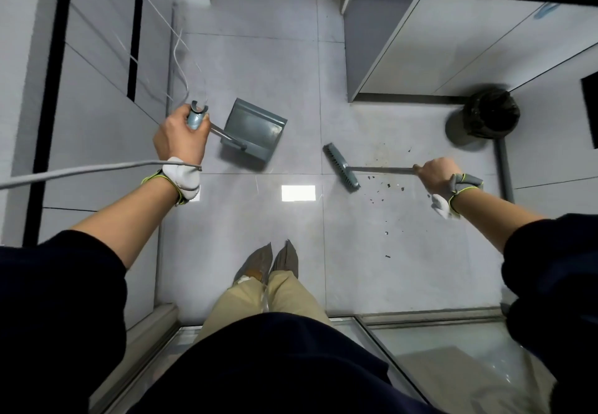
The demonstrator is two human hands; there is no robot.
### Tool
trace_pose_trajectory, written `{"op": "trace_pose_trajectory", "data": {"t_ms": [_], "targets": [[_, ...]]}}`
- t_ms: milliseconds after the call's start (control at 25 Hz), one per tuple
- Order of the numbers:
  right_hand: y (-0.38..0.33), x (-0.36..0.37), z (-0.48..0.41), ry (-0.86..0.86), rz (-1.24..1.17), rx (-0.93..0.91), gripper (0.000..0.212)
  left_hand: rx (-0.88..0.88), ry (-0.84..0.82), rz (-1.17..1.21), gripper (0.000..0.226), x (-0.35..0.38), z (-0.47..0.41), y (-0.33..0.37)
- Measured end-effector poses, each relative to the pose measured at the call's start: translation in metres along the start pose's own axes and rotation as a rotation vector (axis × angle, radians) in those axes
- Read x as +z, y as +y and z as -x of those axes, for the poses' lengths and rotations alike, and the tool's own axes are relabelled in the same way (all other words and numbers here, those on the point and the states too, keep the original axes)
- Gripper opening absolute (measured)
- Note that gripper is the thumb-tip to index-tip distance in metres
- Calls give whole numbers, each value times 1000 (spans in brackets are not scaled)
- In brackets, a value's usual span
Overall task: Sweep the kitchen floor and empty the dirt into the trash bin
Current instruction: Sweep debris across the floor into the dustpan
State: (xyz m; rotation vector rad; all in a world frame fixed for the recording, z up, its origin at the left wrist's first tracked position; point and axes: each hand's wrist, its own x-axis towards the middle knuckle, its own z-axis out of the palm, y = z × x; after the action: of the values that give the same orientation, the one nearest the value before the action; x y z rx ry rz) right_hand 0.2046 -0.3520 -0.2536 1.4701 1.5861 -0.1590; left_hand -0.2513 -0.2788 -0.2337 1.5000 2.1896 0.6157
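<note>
Both hands busy: dustpan on the left, broom on the right, dirt not yet gathered.

The left hand (181, 137) is wrapped around the grip of the grey dustpan (255, 130), whose pan sits out ahead of it; I cannot tell whether it touches the floor (259, 57). The right hand (435, 176) clasps the broom (341, 167), whose handle runs nearly straight across the view to a head set at a slant. The dark dirt specks (388, 185) lie on the right hand's side of that head, just under the handle and trailing towards the feet, well apart from the pan. The right hand is nearer them. To drive them left into the pan, the head likely has to come round behind them first. The black-bagged trash bin (492, 114) stands beyond the right hand, against the cabinet (453, 41).
</note>
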Motion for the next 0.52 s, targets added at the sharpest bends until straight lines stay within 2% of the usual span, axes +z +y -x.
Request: {"op": "trace_pose_trajectory", "data": {"t_ms": [120,240,440,520], "targets": [[19,10,17,-13,-91,5,34,33,-14,10,32,11,1,18],[36,30,33,-9,-161,6,48,65,-22,17,32,23,3,36],[12,54,38,-54,-204,-105,55,106,-42,27,32,41,-2,65],[8,60,37,-133,-220,-127,54,153,-57,27,31,49,-6,76]]}}
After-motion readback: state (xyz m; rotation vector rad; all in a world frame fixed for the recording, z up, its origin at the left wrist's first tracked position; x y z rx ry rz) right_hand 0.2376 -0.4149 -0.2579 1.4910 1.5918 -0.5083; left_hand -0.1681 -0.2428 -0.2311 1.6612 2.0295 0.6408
